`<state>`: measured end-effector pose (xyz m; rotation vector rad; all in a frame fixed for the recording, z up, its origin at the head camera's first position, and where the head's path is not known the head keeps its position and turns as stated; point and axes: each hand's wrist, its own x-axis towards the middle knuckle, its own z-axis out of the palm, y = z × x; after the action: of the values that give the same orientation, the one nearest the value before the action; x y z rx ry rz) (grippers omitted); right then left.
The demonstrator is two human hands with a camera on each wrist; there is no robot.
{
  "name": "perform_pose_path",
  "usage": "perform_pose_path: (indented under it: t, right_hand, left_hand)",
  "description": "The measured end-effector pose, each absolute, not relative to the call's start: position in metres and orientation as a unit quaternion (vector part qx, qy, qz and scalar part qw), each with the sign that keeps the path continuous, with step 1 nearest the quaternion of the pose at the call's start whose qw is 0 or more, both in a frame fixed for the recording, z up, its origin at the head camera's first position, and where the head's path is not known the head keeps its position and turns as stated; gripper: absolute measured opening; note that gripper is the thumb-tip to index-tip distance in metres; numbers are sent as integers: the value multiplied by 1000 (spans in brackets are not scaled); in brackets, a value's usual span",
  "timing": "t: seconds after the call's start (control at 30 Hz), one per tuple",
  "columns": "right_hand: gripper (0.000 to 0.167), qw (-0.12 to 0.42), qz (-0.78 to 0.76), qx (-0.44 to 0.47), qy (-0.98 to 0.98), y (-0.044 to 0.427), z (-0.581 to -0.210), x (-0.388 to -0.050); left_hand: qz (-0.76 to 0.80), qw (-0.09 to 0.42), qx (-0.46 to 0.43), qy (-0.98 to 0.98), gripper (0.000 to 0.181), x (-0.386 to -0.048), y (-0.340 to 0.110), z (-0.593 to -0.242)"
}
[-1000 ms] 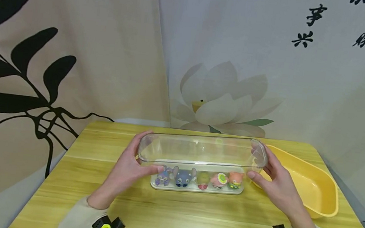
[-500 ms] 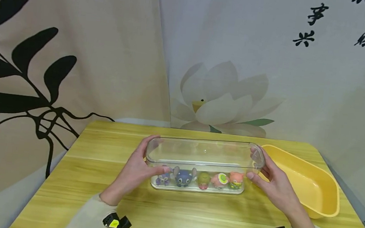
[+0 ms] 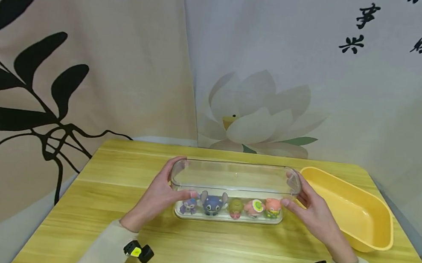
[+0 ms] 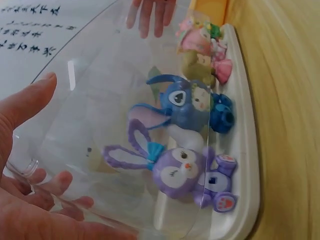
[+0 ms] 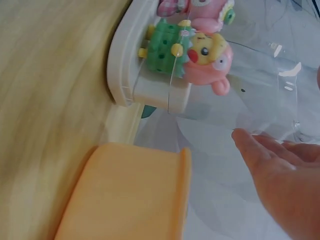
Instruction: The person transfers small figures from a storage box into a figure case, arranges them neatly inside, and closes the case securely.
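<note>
Both hands hold a clear plastic cover [image 3: 236, 176] by its ends, thumbs at the front: the left hand [image 3: 162, 195] on the left end, the right hand [image 3: 314, 215] on the right. Beneath it, a long white base [image 3: 225, 220] lies on the table bearing a row of several small figurines. In the left wrist view, a purple rabbit figurine [image 4: 172, 175] and a blue big-eared figurine [image 4: 182, 107] stand partly behind the clear wall. The right wrist view has a pink-headed figurine with a green body [image 5: 167, 50]. The cover's lower edge is around the figurines, apart from the base.
A yellow plastic basin [image 3: 375, 226] stands to the right, close behind the right hand. The wooden table [image 3: 236, 254] has its far edge near a printed cloth backdrop [image 3: 134, 55]. Black wrist cameras [image 3: 139, 251] sit at the sleeves.
The cover has come down over the figurines, and its left end has shifted right. The left hand has moved right with it, the right hand slightly left. The base has stayed in place.
</note>
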<state>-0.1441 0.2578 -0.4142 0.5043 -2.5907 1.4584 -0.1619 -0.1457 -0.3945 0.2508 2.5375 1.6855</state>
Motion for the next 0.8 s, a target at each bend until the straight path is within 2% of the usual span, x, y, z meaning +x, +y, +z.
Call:
perform_pose_path:
  t: [0.6, 0.8]
  right_hand:
    - [82, 27, 488, 143, -861, 256, -431, -148]
    - [83, 27, 484, 149, -862, 257, -433, -149]
  left_hand:
    - [575, 66, 84, 811, 96, -170, -150, -420]
    - [573, 62, 79, 813, 100, -171, -150, -424]
